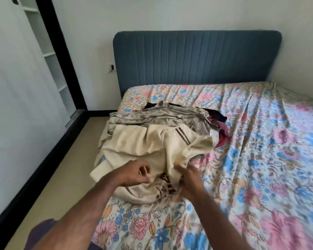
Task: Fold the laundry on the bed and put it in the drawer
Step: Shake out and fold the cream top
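Both my hands pinch the cream top (157, 150) at the frame's centre, left hand (134, 175) and right hand (190, 179) curled into its bunched cloth atop the laundry pile (152, 114) on the bed (260, 159); it looks soft, light and floppy, so I judge the shoulder seams the best hold.

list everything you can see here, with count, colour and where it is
cream top: one, cream with brown stripes and lettering, front of the laundry pile, near the bed's left edge
patterned cloth: one, grey-beige, behind the cream top
dark clothes: several, maroon and black, right of the pile; exact count unclear
bed sheet: one, floral pink, blue and white, covering the bed
headboard: one, blue, against the far wall
shelves: one set, white, far left
floor: beige, left of the bed
left hand: fingers curled at the cream top's fabric
right hand: gripping the cream top
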